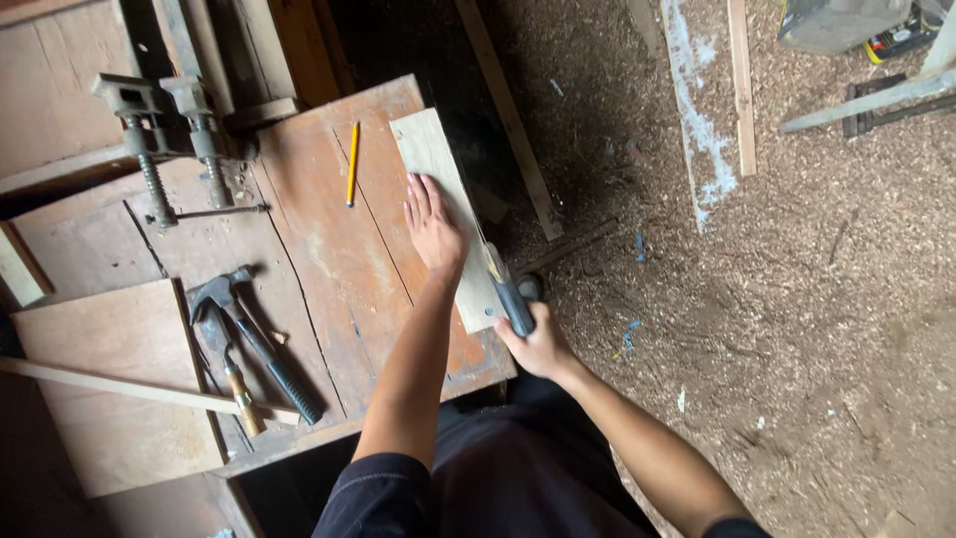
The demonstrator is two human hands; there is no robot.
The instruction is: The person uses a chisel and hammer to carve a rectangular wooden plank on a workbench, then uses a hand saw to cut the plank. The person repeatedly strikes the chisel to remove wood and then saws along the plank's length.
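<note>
board [435, 159] long axis runs away from person | left hand [431, 224] flat on it | right hand [538, 344] grips saw handle [514, 302]

Left hand [432, 227] lies flat (fingers together), right hand [538, 344] clenched.

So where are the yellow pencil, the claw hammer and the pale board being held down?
yellow pencil [352, 164], head view, middle of its shaft.
claw hammer [221, 294], head view, on its metal head.
pale board [430, 147], head view, bare far end.
</note>
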